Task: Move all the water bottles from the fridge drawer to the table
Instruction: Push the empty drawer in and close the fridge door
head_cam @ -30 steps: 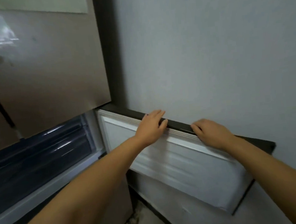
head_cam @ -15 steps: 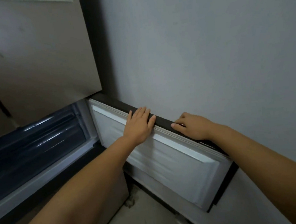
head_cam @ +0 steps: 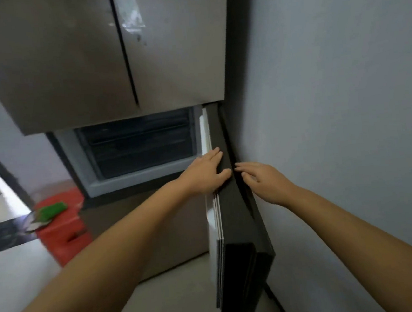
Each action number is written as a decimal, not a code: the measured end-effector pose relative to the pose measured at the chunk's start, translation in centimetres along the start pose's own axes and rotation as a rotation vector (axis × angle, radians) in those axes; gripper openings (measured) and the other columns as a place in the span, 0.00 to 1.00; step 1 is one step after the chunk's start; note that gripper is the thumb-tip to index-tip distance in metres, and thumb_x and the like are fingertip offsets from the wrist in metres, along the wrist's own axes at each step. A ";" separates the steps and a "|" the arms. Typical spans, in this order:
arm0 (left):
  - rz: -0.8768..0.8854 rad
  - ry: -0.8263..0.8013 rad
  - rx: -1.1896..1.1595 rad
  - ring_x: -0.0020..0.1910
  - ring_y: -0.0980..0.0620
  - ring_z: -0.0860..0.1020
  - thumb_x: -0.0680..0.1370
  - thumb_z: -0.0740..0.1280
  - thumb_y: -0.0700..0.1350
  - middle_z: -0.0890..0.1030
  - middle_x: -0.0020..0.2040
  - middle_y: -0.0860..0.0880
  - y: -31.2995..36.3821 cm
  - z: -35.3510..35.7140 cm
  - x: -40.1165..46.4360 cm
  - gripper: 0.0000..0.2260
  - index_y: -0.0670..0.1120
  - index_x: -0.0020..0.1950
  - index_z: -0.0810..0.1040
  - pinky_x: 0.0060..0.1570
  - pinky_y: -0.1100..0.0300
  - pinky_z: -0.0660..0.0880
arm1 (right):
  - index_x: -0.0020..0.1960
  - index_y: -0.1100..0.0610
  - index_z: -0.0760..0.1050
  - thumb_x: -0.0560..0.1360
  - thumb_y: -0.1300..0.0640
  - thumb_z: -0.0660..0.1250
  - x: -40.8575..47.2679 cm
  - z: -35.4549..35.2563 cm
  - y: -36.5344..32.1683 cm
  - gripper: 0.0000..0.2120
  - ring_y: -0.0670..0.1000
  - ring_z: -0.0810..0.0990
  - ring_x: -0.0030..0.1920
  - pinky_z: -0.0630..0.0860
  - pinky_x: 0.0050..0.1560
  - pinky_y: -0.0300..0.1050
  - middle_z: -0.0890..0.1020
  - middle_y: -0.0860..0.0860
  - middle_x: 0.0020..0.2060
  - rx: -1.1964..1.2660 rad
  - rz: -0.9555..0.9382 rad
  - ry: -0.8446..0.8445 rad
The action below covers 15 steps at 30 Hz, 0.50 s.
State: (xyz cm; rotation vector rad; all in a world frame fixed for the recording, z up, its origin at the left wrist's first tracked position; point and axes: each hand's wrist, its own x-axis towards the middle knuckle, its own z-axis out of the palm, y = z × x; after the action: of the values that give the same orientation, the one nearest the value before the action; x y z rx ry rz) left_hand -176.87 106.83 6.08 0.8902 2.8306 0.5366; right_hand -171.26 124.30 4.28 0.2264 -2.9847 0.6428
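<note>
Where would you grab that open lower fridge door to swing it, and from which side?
Probably the long top edge of the lower door, from above. It stands wide open near the wall, leaving its dark top edge free. The left hand rests there with straight fingers; the right hand hovers beside it. A handle isn't visible.

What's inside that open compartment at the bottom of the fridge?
The open compartment shows only dark drawer fronts stacked behind its pale frame. Whatever the drawers hold is hidden; no bottles show. The swung-open door stands beside it.
</note>
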 end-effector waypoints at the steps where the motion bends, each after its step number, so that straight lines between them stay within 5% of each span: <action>1: -0.036 -0.012 0.004 0.78 0.51 0.50 0.81 0.55 0.56 0.47 0.79 0.50 -0.6 -0.6 -1.0 0.31 0.45 0.79 0.49 0.74 0.58 0.47 | 0.71 0.56 0.69 0.82 0.56 0.54 0.5 0.6 -0.8 0.19 0.49 0.66 0.72 0.60 0.71 0.41 0.70 0.50 0.72 -0.015 -0.031 -0.018; 8: -0.249 -0.061 -0.015 0.78 0.53 0.42 0.81 0.57 0.48 0.42 0.79 0.49 -7.2 -3.8 -5.6 0.31 0.45 0.79 0.43 0.74 0.59 0.45 | 0.75 0.53 0.62 0.81 0.57 0.54 5.3 5.0 -7.3 0.22 0.50 0.60 0.74 0.56 0.73 0.44 0.63 0.48 0.75 -0.089 -0.247 -0.100; 15: -0.281 0.088 0.395 0.78 0.51 0.43 0.82 0.53 0.40 0.43 0.79 0.46 -15.8 -5.1 -7.4 0.28 0.44 0.78 0.43 0.75 0.56 0.43 | 0.76 0.48 0.58 0.80 0.57 0.55 11.5 8.9 -12.8 0.25 0.50 0.62 0.71 0.64 0.68 0.48 0.63 0.45 0.75 -0.251 -0.349 -0.037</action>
State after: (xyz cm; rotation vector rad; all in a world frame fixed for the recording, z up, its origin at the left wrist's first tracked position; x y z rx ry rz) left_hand -180.33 88.99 5.04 0.5065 3.1258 -0.0225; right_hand -181.01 107.63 2.57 0.7218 -2.9109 0.2274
